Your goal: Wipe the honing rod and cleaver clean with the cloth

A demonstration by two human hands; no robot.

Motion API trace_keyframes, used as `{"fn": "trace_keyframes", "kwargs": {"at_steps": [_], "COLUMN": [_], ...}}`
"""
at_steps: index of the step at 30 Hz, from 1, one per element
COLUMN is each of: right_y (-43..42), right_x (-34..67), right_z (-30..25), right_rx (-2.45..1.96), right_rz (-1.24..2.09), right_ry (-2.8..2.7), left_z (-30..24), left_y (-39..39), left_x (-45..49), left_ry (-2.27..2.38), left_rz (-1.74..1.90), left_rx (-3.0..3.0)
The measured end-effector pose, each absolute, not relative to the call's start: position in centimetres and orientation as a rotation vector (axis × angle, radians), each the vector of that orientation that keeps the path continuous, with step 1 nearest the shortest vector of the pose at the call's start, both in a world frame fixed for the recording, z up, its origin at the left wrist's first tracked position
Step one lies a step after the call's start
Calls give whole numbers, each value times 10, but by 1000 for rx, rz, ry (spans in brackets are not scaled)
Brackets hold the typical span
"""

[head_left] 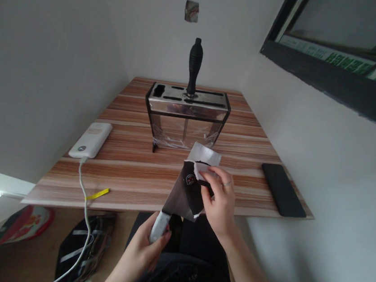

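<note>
The left hand (143,250) holds the cleaver (180,199) by its handle, fingers wrapped tight. The right hand (220,206) fingers pinch its paper sleeve (205,155), at the near surface (126,174) edge.

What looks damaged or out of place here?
The paper cover on the cleaver is torn, with ragged edges, where the right hand pinches it; the left hand grips the handle. Crumpled plastic wrap clings to the knife block.

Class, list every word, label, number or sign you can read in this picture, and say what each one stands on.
No text reads clearly.
Round sticker on the cleaver, gripped by the left hand: too small.
Green characters on the window strip: blurred.
Paper sleeve, pinched by the right hand: no print shows.
Power bank: mark unreadable.
</note>
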State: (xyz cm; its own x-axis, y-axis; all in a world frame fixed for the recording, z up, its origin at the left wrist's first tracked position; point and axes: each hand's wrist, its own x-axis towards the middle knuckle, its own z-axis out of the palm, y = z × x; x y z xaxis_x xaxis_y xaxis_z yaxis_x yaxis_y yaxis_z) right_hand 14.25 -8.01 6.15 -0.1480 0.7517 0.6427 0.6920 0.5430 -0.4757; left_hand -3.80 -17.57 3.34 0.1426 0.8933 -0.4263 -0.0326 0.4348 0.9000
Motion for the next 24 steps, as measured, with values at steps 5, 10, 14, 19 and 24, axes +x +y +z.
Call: {"fn": "trace_keyframes", "kwargs": {"at_steps": [5,10,14,19,24], "right_y": [-80,-75,-73,-68,-60], "right_x": [144,144,138,135,145], "right_z": [59,64,69,71,64], "right_rx": [-1139,-1106,-1058,-1063,-1115], "right_rz": [97,147,357,828,837], "right_ry": [-1907,-1890,-1903,-1731,-1369], "left_z": [28,27,26,23,23], "left_y": [-175,-176,-175,-173,-175], "left_x": [-40,-37,-34,-36,-35], "left_ry": [1242,1243,1200,1172,1123], "left_rz": [829,878,899,895,927], "left_rx": [900,843,807,755,664]}}
